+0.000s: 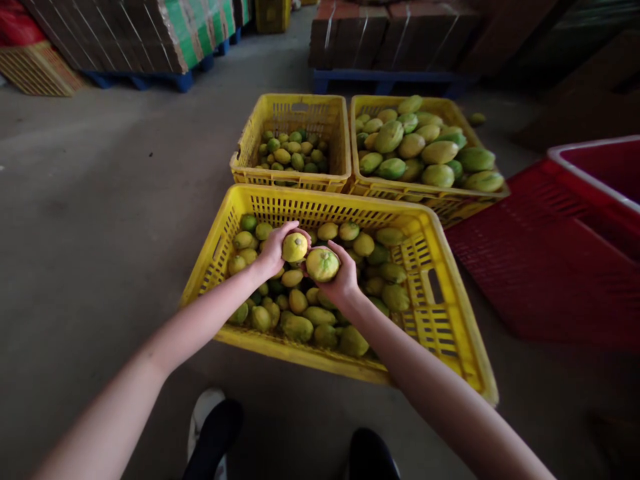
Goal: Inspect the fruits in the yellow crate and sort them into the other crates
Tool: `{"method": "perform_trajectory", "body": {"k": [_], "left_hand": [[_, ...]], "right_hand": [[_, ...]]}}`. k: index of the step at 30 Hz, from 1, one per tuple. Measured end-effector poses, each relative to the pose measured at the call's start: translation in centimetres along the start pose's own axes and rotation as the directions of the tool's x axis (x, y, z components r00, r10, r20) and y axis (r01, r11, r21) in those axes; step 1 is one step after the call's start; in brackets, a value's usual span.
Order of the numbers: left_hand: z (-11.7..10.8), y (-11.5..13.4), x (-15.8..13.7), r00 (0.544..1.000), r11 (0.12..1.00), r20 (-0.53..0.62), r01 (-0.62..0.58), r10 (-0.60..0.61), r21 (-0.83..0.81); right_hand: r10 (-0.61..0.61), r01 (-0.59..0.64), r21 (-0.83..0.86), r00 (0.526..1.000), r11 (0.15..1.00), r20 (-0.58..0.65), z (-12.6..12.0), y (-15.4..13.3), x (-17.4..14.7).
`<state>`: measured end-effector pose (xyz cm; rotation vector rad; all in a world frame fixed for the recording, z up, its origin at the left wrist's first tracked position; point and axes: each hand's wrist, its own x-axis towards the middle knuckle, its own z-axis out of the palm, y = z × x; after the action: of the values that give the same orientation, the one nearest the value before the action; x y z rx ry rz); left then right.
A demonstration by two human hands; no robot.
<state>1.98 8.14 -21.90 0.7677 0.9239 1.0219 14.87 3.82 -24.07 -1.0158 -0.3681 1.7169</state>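
Note:
My left hand (280,248) is closed around a yellow lemon (295,247), its knobbed end turned up toward me. In my right hand (345,270) sits a bigger yellow-green lemon (323,265), cupped from the right side and below. The two fruits are side by side, almost touching, above a large yellow plastic crate (450,313). Inside this crate lie many loose green and yellow lemons (299,301) of mixed sizes. Some of them are hidden under my hands and forearms.
Behind stand a yellow crate (341,150) of small fruit and another yellow crate (357,175) heaped with large, elongated fruit. A red crate (545,247) leans at the right. Farther back, stacked cartons (350,40) rest on a blue pallet (385,81). My shoe (203,413) is near the front crate.

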Motion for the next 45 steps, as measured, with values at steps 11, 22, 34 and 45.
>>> {"method": "perform_trajectory", "body": {"k": [11,22,34,45], "left_hand": [[0.0,0.5,-0.9,0.987,0.964,0.075,-0.152,0.139,0.219],[-0.2,0.0,-0.3,0.994,0.977,-0.013,-0.107,0.111,0.184],[-0.7,-0.9,1.0,0.971,0.978,-0.144,0.177,-0.192,-0.112],[-1.4,-1.3,1.6,0.847,0.829,-0.189,0.399,-0.497,-0.393]], "right_hand": [[-0.021,0.022,-0.030,0.999,0.999,0.039,-0.3,0.1,0.0],[0.031,-0.031,-0.029,1.000,0.999,-0.001,-0.3,0.3,0.1],[-0.009,0.010,0.028,1.000,1.000,-0.026,-1.5,0.3,0.9],[0.056,-0.044,0.090,0.990,0.995,-0.132,-2.4,0.3,2.1]]}}
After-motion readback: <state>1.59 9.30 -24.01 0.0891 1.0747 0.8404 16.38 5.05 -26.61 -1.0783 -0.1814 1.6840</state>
